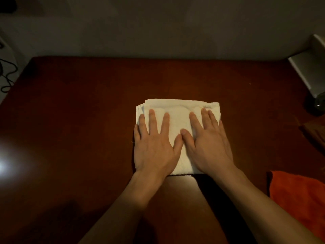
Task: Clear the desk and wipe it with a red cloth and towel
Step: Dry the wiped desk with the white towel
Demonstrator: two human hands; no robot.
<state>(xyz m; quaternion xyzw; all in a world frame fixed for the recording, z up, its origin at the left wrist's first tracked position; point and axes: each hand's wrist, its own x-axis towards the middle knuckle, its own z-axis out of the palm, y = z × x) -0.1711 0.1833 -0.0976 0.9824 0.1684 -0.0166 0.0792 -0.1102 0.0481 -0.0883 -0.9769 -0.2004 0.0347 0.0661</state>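
Dark desk point(79, 120), towel point(177, 110) (folded), wall behind

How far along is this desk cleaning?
Clearing looks mostly done: the dark reddish wooden desk shows mostly bare wood. In hand: the left hand and right hand press flat on the folded white towel. The red-orange cloth lies apart at the right edge; whether it has been used cannot be told.

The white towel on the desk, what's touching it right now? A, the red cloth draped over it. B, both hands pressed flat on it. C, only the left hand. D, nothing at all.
B: the left hand and right hand both lie flat, fingers spread, on the folded white towel; the red cloth lies apart.
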